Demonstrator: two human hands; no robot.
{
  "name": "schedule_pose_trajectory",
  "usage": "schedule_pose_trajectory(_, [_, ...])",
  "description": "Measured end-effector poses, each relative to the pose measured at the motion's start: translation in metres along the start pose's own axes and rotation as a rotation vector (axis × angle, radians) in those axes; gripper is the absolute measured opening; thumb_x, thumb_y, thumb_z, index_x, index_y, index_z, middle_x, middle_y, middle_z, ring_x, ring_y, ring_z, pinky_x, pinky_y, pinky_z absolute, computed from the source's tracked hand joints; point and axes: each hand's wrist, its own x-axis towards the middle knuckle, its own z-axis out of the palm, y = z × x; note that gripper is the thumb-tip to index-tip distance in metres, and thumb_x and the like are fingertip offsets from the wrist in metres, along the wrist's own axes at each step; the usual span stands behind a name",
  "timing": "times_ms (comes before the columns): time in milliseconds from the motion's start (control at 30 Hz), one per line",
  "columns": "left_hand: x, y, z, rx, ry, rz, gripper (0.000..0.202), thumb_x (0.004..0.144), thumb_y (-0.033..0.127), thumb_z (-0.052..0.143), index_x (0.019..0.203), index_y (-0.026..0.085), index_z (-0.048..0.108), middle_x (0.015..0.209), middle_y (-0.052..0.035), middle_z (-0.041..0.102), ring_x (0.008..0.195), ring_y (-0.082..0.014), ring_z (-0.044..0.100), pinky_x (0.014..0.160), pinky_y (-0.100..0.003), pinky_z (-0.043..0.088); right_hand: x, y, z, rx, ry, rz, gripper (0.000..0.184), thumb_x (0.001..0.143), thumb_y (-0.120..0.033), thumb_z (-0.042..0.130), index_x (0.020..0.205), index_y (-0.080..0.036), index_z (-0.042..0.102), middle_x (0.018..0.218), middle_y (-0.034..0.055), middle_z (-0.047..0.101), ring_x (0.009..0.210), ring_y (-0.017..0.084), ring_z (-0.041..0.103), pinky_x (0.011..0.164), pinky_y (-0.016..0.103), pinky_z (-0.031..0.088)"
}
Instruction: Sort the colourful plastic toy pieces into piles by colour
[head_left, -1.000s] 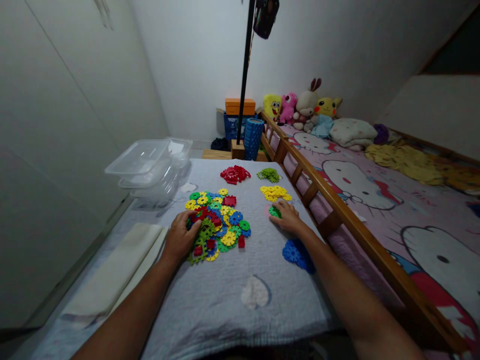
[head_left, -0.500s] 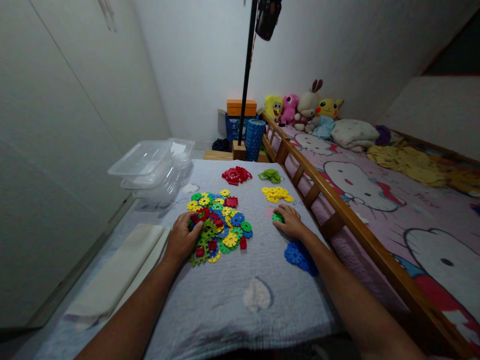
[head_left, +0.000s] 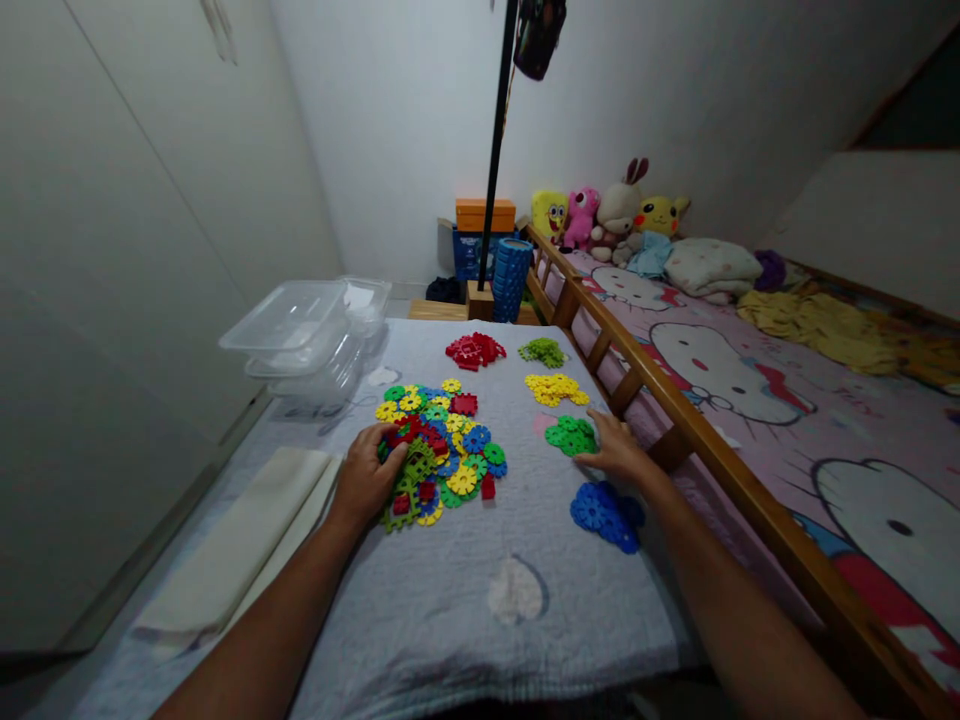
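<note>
A mixed heap of coloured plastic gear pieces lies on a grey quilt. My left hand rests on the heap's left edge, fingers curled over some pieces. Sorted piles lie to the right: red, light green, yellow, dark green and blue. My right hand lies flat beside the dark green pile, its fingers touching the pile's right edge and holding nothing.
Clear plastic containers are stacked at the quilt's far left. A wooden bed rail runs along the right, with a pink bed and plush toys behind. A black pole stands at the back. A folded white cloth lies at left.
My right hand has slid to the right off the dark green pile, uncovering it. My left hand has stayed on the mixed heap.
</note>
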Motion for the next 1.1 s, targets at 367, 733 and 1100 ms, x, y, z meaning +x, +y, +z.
schedule_pose_trajectory(367, [-0.001, -0.002, 0.000, -0.017, 0.009, 0.001, 0.039, 0.086, 0.050, 0.051, 0.110, 0.021, 0.060, 0.116, -0.0104, 0.064, 0.116, -0.0283, 0.058, 0.107, -0.046, 0.043, 0.005, 0.006, 0.000, 0.049, -0.011, -0.098, 0.065, 0.071, -0.025, 0.074, 0.133, -0.018, 0.057, 0.130, 0.0143, 0.062, 0.123, 0.029, 0.057, 0.102, 0.038, 0.043])
schedule_pose_trajectory(733, [-0.002, -0.004, 0.001, -0.030, 0.030, 0.013, 0.037, 0.086, 0.048, 0.052, 0.110, 0.021, 0.061, 0.117, -0.0097, 0.063, 0.116, -0.0275, 0.058, 0.107, -0.045, 0.043, 0.033, -0.108, -0.001, 0.143, -0.039, -0.389, 0.038, 0.083, -0.023, 0.067, 0.120, -0.017, 0.066, 0.125, 0.0128, 0.066, 0.120, 0.025, 0.057, 0.106, 0.037, 0.041])
schedule_pose_trajectory(1100, [-0.004, -0.004, 0.000, -0.081, 0.091, 0.005, 0.034, 0.087, 0.047, 0.054, 0.108, 0.022, 0.062, 0.117, -0.0086, 0.064, 0.118, -0.0267, 0.058, 0.108, -0.045, 0.043, 0.094, -0.192, 0.047, 0.135, -0.067, -0.458, 0.034, 0.075, -0.010, 0.065, 0.107, -0.020, 0.071, 0.114, 0.0077, 0.072, 0.108, 0.022, 0.061, 0.096, 0.031, 0.042])
